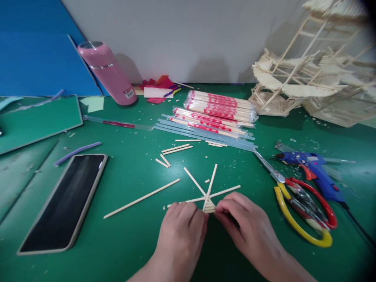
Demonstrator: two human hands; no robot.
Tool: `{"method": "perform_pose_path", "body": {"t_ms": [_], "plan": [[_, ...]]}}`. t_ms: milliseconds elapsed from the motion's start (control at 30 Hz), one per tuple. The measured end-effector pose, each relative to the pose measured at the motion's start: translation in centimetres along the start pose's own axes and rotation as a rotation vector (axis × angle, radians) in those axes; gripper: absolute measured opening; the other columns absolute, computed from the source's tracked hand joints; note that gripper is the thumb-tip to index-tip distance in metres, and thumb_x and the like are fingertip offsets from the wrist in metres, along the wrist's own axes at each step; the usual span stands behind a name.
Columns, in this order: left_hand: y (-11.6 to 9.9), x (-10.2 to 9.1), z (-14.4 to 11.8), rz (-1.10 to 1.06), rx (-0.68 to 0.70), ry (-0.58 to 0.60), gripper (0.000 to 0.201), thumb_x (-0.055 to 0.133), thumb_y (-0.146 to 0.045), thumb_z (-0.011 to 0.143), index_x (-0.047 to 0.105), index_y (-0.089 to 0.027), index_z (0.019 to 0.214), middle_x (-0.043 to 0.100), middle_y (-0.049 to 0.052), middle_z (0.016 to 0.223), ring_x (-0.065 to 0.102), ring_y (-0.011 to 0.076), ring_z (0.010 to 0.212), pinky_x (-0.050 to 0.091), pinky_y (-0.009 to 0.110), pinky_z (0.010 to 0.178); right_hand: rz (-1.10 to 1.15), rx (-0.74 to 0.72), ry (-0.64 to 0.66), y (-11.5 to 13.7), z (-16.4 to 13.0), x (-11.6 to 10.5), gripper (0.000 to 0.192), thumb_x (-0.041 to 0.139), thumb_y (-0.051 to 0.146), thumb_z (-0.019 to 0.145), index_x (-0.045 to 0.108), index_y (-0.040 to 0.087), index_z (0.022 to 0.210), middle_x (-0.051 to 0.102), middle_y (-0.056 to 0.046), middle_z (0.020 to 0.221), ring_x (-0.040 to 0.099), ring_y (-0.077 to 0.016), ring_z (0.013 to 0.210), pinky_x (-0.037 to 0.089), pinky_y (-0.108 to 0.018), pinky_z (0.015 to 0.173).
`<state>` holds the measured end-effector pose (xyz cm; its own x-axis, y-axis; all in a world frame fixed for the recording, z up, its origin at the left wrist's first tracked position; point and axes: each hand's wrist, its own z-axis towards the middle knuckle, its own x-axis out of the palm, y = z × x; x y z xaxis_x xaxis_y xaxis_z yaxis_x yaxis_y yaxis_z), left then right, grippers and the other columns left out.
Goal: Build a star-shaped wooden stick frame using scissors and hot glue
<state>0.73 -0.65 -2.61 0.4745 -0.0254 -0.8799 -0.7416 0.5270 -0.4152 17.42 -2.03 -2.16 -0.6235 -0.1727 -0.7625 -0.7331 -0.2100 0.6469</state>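
Between my hands sits a small frame of thin wooden sticks [209, 203], with short pieces stacked across its near end. Three longer sticks cross and fan out from its far side. My left hand [183, 227] is closed at the frame's left edge, its fingertips partly hidden. From the right, my right hand [246, 219] pinches the end of the short cross pieces between thumb and fingers. A single long stick [141, 198] lies on the green table left of the frame, and several short cut sticks [176, 149] lie beyond it.
Scissors [305, 207] and a blue glue gun [311, 162] with a cord lie at right. A phone [63, 203] is at left. Behind are glue sticks [205, 135], packed chopsticks [220, 105], a pink bottle [108, 74] and a tall stick model [305, 74].
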Motion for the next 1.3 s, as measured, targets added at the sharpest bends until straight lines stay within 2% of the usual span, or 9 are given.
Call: {"method": "perform_pose_path", "body": {"t_ms": [667,1300], "plan": [[0.09,0.16,0.10,0.045,-0.009,0.008,0.026,0.040,-0.014,0.082,0.050,-0.019,0.059,0.050,0.001,0.058,0.043,0.0144,0.052,0.027,0.027,0.050,0.042,0.007,-0.047,-0.18,-0.16,0.14,0.011,0.046,0.017,0.083,0.057,0.020,0.082,0.054,-0.003,0.078,0.052,-0.0147,0.070,0.043,-0.028,0.061],[0.02,0.28,-0.07,-0.034,-0.073,0.002,0.026,0.041,-0.016,0.083,0.050,-0.017,0.059,0.051,0.001,0.059,0.043,0.0147,0.053,0.028,0.027,0.051,0.027,0.004,-0.034,-0.18,-0.22,0.22,0.012,0.045,0.016,0.084,0.055,0.020,0.081,0.054,-0.002,0.076,0.050,-0.0143,0.068,0.041,-0.027,0.060]]}}
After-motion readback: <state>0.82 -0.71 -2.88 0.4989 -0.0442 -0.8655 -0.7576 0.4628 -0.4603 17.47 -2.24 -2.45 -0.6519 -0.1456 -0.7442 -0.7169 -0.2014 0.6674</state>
